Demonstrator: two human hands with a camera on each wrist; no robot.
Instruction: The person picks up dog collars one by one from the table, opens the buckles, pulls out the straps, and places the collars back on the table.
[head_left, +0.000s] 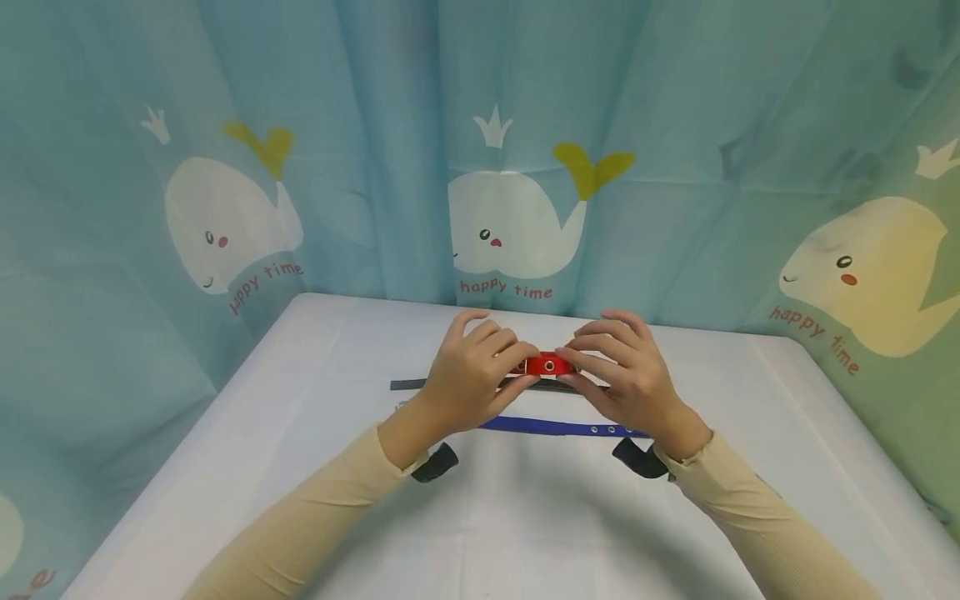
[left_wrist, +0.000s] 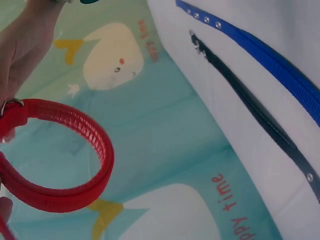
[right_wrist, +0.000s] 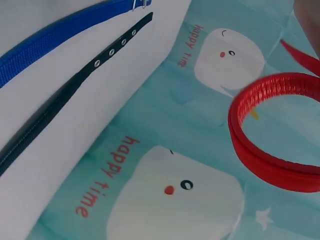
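Left hand [head_left: 468,371] is raised beyond the blue strap [head_left: 528,426], thumb and fingers pinching one side of a red collar [head_left: 549,365]. That blue strap lies on the white table [head_left: 517,525], its metal eyelets toward the right; a dark strap [left_wrist: 252,106] lies just beyond it, roughly alongside. Above and beyond the blue strap, between both hands, the collar is bent into a loop, off the table. Right hand [head_left: 626,375], also beyond the blue strap, pinches the collar's other side.
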